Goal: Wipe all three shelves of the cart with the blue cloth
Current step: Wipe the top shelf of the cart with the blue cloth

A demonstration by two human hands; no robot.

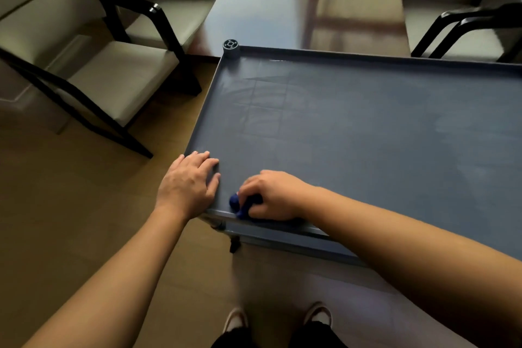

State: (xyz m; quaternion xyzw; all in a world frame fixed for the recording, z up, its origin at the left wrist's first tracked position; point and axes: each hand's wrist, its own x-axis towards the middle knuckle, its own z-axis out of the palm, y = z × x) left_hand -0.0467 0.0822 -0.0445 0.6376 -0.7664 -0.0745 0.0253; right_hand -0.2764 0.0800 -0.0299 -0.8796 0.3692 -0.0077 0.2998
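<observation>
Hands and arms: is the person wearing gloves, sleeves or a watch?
No. The left hand and right hand are bare: no gloves, rings or watch show. Both forearms are uncovered too, with no sleeves in view as far up as the picture reaches.

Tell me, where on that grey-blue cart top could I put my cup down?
Nearly the whole grey-blue top shelf lies bare, from the round black corner cap along the far rim and out to the right. Only the near left corner is crowded: the left hand rests flat there, beside the right hand gripping the bunched blue cloth.
</observation>
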